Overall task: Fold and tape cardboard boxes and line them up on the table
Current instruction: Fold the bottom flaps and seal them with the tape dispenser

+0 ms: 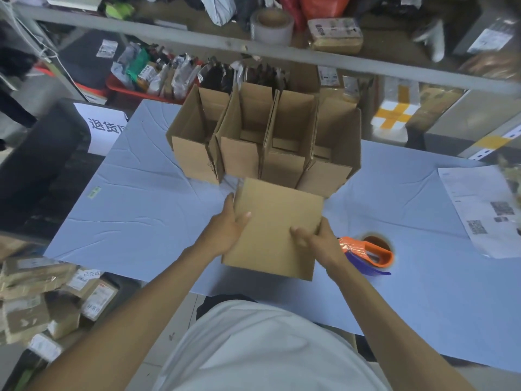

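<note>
— Hands first: why do you hold the flat cardboard box [275, 230] by both side edges?

— Your left hand [228, 227] clamps the left edge, thumb on top and fingers curled under; your right hand [318, 238] pinches the near right edge the same way; a grip on two opposite sides would, I judge, let you push it open into a tube, and it keeps the sheet level above the blue table [135, 215].

— And the rest, why does it sit where it does?

— Four open boxes [265, 142] stand side by side at the far edge, flaps up, touching one another; that looks like the line you are building; the piece in your hands hangs just in front of them, so the next slot is probably at one end. The orange tape dispenser [372, 253] lies just beside your right wrist, within easy reach for sealing.

— How does the sheet look?

— Plain brown corrugated board, unmarked, no tape visible on the face shown; somewhat blurred.
</note>
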